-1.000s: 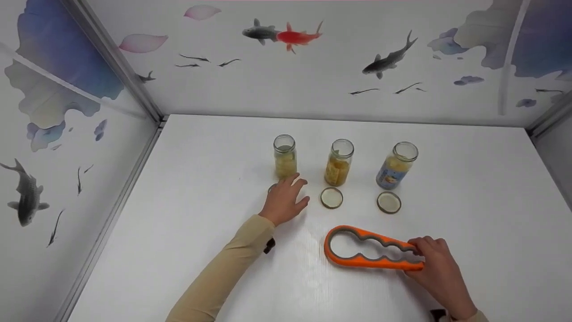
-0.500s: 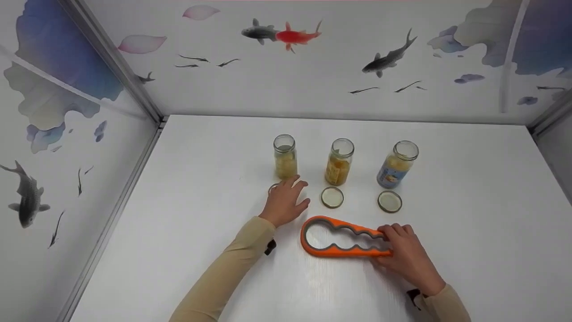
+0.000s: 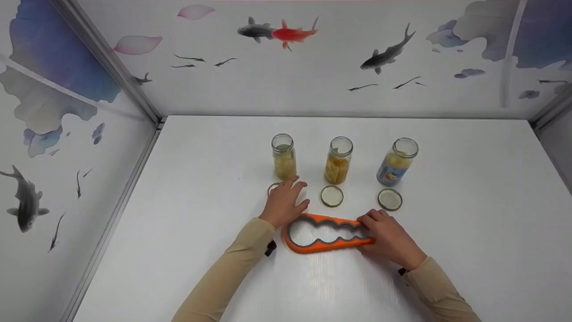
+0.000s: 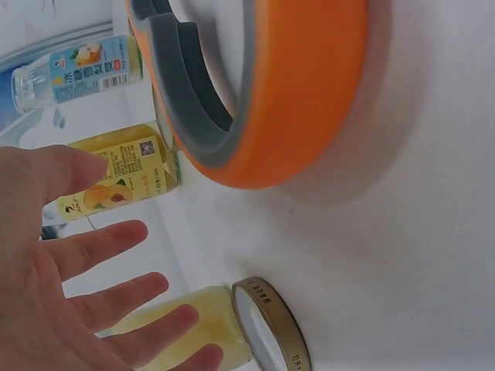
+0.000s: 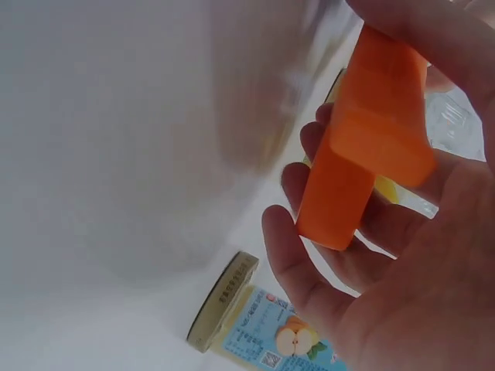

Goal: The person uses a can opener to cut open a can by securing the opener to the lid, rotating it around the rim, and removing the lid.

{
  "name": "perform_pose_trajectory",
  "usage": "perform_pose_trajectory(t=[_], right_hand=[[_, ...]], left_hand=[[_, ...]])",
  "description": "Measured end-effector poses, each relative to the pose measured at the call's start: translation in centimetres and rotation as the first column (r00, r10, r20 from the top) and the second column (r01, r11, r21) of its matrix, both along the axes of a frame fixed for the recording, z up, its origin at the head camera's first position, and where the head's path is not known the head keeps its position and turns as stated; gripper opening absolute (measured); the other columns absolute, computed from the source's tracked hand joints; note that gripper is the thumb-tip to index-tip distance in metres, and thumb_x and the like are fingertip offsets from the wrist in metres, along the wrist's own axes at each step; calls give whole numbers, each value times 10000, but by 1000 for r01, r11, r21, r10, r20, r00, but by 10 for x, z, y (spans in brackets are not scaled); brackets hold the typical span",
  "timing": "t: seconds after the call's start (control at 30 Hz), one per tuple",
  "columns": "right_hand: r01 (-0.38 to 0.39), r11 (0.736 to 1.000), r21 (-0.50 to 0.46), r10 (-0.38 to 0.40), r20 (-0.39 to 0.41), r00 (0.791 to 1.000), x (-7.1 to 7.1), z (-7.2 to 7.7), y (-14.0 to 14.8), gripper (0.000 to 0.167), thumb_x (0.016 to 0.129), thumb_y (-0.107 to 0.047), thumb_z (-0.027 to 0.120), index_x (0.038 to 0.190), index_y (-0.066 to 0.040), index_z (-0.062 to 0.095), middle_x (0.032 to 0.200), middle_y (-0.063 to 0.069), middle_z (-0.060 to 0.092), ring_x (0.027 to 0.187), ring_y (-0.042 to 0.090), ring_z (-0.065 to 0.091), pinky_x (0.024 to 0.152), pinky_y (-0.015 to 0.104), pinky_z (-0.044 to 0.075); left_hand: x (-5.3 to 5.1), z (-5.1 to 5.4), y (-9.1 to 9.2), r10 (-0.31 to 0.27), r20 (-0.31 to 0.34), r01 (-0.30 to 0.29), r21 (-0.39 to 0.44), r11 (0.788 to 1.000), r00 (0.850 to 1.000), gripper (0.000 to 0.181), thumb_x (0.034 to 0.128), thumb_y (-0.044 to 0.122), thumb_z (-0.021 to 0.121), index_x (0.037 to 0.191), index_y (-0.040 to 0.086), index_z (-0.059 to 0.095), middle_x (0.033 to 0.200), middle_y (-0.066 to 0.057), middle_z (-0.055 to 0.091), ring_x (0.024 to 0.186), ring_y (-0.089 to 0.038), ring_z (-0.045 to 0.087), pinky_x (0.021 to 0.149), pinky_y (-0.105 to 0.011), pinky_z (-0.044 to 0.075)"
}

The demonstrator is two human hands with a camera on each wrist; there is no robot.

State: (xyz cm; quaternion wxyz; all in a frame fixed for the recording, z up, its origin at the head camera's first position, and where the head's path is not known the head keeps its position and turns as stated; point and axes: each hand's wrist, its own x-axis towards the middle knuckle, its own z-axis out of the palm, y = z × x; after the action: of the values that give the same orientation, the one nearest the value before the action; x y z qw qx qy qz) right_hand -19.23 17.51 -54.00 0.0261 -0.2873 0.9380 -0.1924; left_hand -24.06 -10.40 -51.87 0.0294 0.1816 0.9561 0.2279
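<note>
My right hand (image 3: pixel 391 237) grips the handle ends of an orange jar opener (image 3: pixel 308 249) with a wavy grey lining. In the right wrist view, the thumb and fingers wrap around its orange handles (image 5: pixel 379 116). The opener's round loop end reaches just beneath my left hand (image 3: pixel 283 203), whose fingers are spread and hold nothing. A gap shows between those fingers and the opener in the left wrist view. Beside the left fingers lies a jar lid (image 4: pixel 282 328), mostly covered by the hand in the head view. Behind it stands a lidless glass jar (image 3: pixel 284 165) with pale yellow contents.
Two more lidless jars stand in the row, one with orange-yellow fruit (image 3: pixel 337 167), one with a blue label (image 3: pixel 393 167). Before them lie a middle lid (image 3: pixel 332 196) and a right lid (image 3: pixel 389 199), insides up. A painted wall (image 3: pixel 313 89) closes off the back.
My right hand has carried the jar opener leftward and slightly away from me, bringing its loop end up to the left hand. The left hand has stayed in place.
</note>
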Motion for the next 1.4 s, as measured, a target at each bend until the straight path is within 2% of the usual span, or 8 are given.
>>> perform_pose_trajectory(t=[0.23,0.5,0.7,0.83,0.93,1.07,1.2,1.4], right_hand=[[-29,999,22,28,27,999,-6,-2,-1,496,678,-198,879,1085,-24,655,983,47,570,882,226,496,756,423,458],[-35,999,24,34,56,998,-5,-3,0,500,696,-217,867,1105,-25,652,1006,49,563,902,234,513,773,436,449],[-28,999,28,24,128,991,-5,5,0,536,703,-255,867,1142,-48,638,1077,63,570,979,275,520,826,501,439],[-19,1000,-14,21,145,989,-6,13,1,572,737,-336,842,1196,-74,621,1178,85,578,1095,325,503,887,578,399],[31,997,-75,-22,112,994,-7,19,0,615,763,-361,821,1258,-75,594,1273,111,559,1222,381,435,974,627,311],[144,982,-125,-148,-21,989,-9,22,-2,688,775,-376,807,1341,-76,555,1390,149,493,1352,399,297,1088,621,107],[256,953,-159,-277,-128,952,-8,18,-5,709,824,-439,740,1400,-97,509,1484,160,390,1422,370,161,1107,584,-51],[392,908,-149,-410,-110,906,-7,10,-12,737,872,-535,621,1462,-138,431,1542,151,288,1449,352,16,1092,577,-117]], left_hand=[[1,0,1,5,2,-5,-16,1000,1000,384,953,259,600,1286,72,565,1421,-171,438,1259,-370,449,975,-544,391],[3,-2,3,-5,-14,6,63,998,1000,351,954,216,608,1260,48,569,1401,-203,441,1258,-378,451,973,-547,398],[4,-6,2,5,-19,-3,96,995,1000,361,946,205,619,1258,32,565,1401,-226,436,1253,-387,453,988,-541,385],[5,-10,0,28,7,-29,105,994,1000,442,946,204,620,1343,43,511,1441,-238,388,1275,-407,419,1008,-556,354],[6,-12,-1,53,-4,-53,115,992,999,503,948,206,620,1403,60,462,1463,-236,359,1284,-435,392,1025,-569,321],[6,-15,0,79,-55,-74,87,993,995,527,951,238,617,1427,88,448,1479,-208,353,1293,-448,361,1030,-579,286],[10,-19,2,101,-80,-100,20,995,992,538,952,290,613,1437,122,450,1515,-161,324,1316,-436,321,1037,-588,254],[21,-22,0,165,-86,-167,-10,986,983,562,947,347,617,1450,164,446,1539,-112,303,1380,-438,219,1060,-648,175]])
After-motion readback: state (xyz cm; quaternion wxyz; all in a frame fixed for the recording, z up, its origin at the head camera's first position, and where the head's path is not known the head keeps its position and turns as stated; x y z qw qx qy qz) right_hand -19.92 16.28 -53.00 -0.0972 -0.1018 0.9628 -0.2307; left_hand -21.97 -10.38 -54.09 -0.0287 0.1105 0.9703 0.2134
